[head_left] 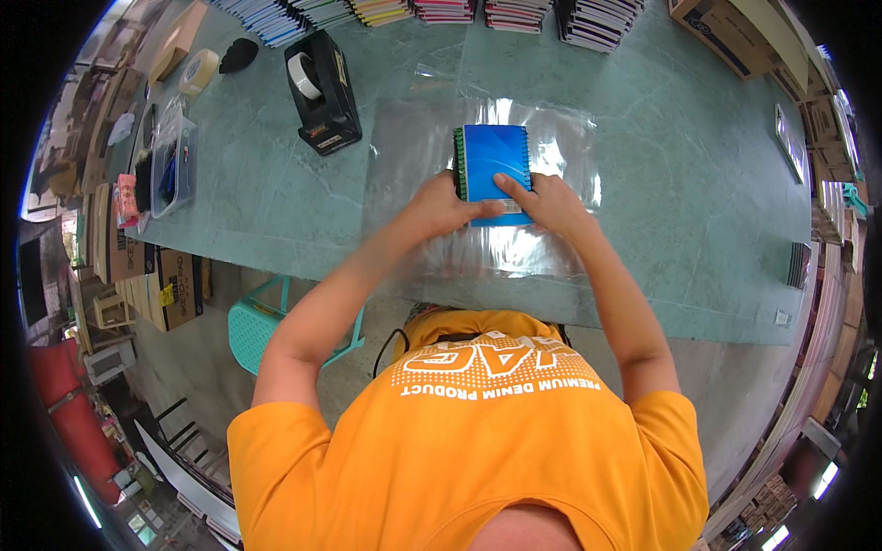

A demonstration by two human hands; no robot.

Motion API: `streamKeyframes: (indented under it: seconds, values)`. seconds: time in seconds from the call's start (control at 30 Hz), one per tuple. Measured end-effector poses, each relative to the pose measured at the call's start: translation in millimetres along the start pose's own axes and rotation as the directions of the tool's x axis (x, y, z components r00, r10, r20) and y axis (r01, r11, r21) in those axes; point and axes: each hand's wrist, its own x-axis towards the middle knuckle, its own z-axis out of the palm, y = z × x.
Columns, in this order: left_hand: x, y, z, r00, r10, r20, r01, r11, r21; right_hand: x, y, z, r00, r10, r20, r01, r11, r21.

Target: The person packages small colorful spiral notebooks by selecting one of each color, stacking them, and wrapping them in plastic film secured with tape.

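Observation:
A stack of small spiral notebooks (496, 158) with a blue cover on top lies between my hands, coils along both its left and right sides. My left hand (446, 204) grips the lower left side, its thumb across the cover's lower part. On the lower right side, my right hand (548, 200) holds the same stack with its thumb pressed on the cover. The fingers beneath or behind the edges are mostly hidden. Under the stack, a clear plastic sheet (404, 165) spreads over the green table (698, 202), shiny and wrinkled.
A black tape dispenser (323, 92) stands left of the plastic. Farther left are a tape roll (199, 72) and a clear bin (175, 165). Stacks of notebooks (519, 14) line the far edge. A cardboard box (735, 37) sits far right; a turquoise stool (253, 335) is below the table's left.

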Motion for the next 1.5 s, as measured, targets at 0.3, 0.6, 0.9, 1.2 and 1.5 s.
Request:
streamKeyframes:
  seconds: [0.3, 0.6, 0.9, 1.2, 1.5]
  values:
    - [3.7, -55.0, 38.1, 0.821, 0.161, -0.547, -0.187, 0.982, 0.008, 0.0, -1.5, -0.3, 0.999, 0.019, 0.028, -0.021, 0.998, 0.061]
    - [-8.1, 7.6, 163.0, 0.680, 0.705, -0.201, -0.529, 0.662, 0.532, -24.9, 35.7, -65.5, 0.996, -0.026, -0.085, 0.053, 0.944, 0.325]
    - [20.9, -3.5, 185.0, 0.637, 0.728, -0.255, -0.390, 0.589, 0.707, -60.4, 139.2, -76.8, 0.994, 0.002, -0.110, 0.024, 0.970, 0.241]
    - [15.3, -5.6, 178.9, 0.629, 0.722, -0.289, -0.488, 0.656, 0.576, -79.1, 124.4, -20.6, 0.999, 0.015, 0.035, -0.029, 0.895, 0.444]
    - [-13.1, 11.3, 162.2, 0.634, 0.608, -0.478, -0.503, 0.794, 0.342, -76.7, 87.9, -41.3, 0.976, -0.056, 0.212, -0.164, 0.453, 0.876]
